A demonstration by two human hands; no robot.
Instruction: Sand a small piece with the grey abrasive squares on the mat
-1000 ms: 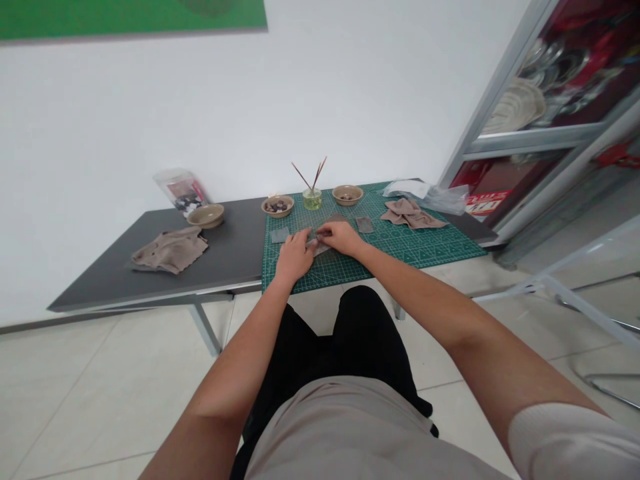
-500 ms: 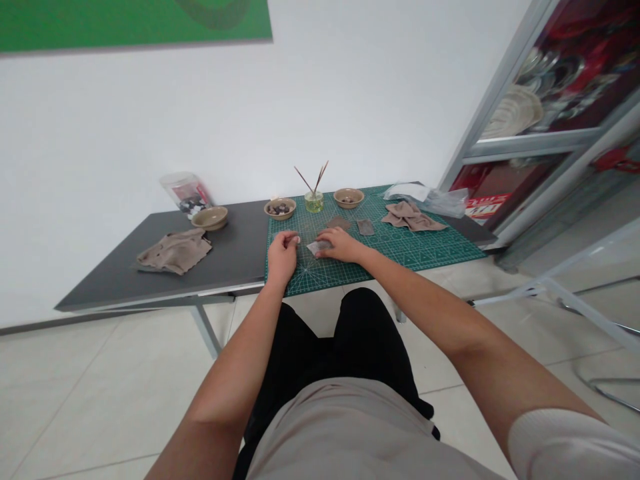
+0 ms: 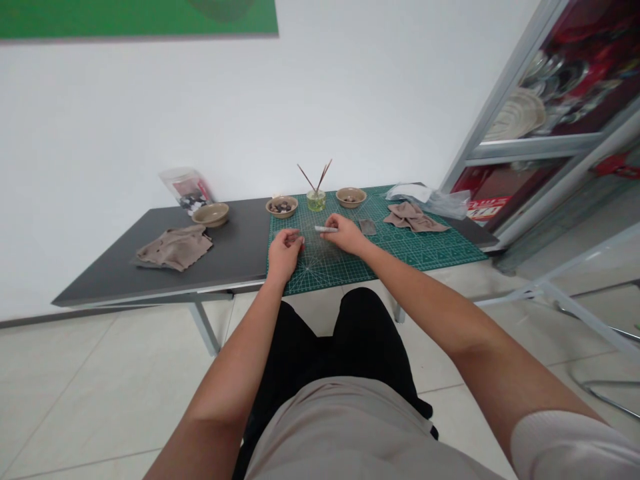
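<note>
My right hand point(image 3: 345, 235) is closed in a pinch on a small grey sheet point(image 3: 325, 229), which now shows nearly edge-on above the green cutting mat point(image 3: 345, 267). To its left, my left hand point(image 3: 285, 252) is over the mat with its fingers curled in; whatever lies between the fingertips is too small to make out. Beyond the hands are a tan bowl point(image 3: 270, 212) of dark and light stones, a glass jar point(image 3: 316, 201) holding thin sticks, and a second tan bowl point(image 3: 351, 203) with a few stones. A grey rectangular piece point(image 3: 367, 227) lies beside my right hand.
On the mat's right lie a crumpled brown cloth point(image 3: 413, 218) and a clear plastic bag point(image 3: 445, 202). At the left of the dark table point(image 3: 240, 247) are another brown cloth point(image 3: 175, 248), a tan bowl point(image 3: 211, 215) and a tilted clear container point(image 3: 185, 189). A glass-fronted cabinet point(image 3: 540, 143) stands right.
My right hand has lifted slightly away, and the grey sheet has turned from face-up to nearly edge-on. The brown piece behind that hand no longer shows. My left hand has barely moved.
</note>
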